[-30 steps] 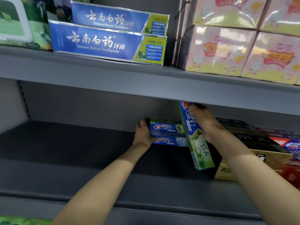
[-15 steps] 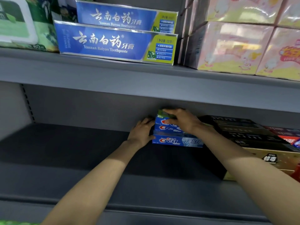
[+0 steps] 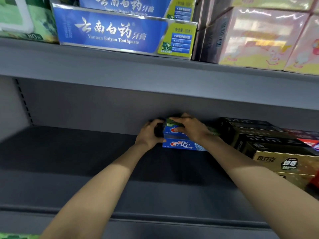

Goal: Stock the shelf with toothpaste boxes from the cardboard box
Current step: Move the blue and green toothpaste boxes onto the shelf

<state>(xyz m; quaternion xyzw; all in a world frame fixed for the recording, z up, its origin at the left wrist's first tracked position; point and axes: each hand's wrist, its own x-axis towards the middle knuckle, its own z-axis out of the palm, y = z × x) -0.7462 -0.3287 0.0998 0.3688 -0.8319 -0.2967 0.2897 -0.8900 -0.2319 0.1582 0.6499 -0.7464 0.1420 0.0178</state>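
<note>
Grey metal shelving fills the view, and nearest the camera the front lip of the lower shelf (image 3: 120, 219) runs across, its dark deck mostly bare on the left. Two bare forearms reach over it toward the back panel. At the rear stands a small stack of Crest toothpaste boxes (image 3: 181, 144), lying flat one on another with the blue fronts facing out. The left hand (image 3: 149, 135) is cupped against the stack's left end, its fingers (image 3: 155, 122) curled round the corner of the upper box and thumb low against the bottom one. The right hand (image 3: 189, 127) lies palm down over the top green-edged box (image 3: 172, 121), fingers spread and pressed on it rather than closed round it. Just right of the stack sit dark and gold boxes (image 3: 283, 163) in a row, touching or nearly touching it. Above, on the upper shelf (image 3: 155, 75), stand blue Yunnan Baiyao toothpaste boxes (image 3: 112, 31), with pink packs (image 3: 255, 38) to their right and a green pack (image 3: 25, 19) to their left.
</note>
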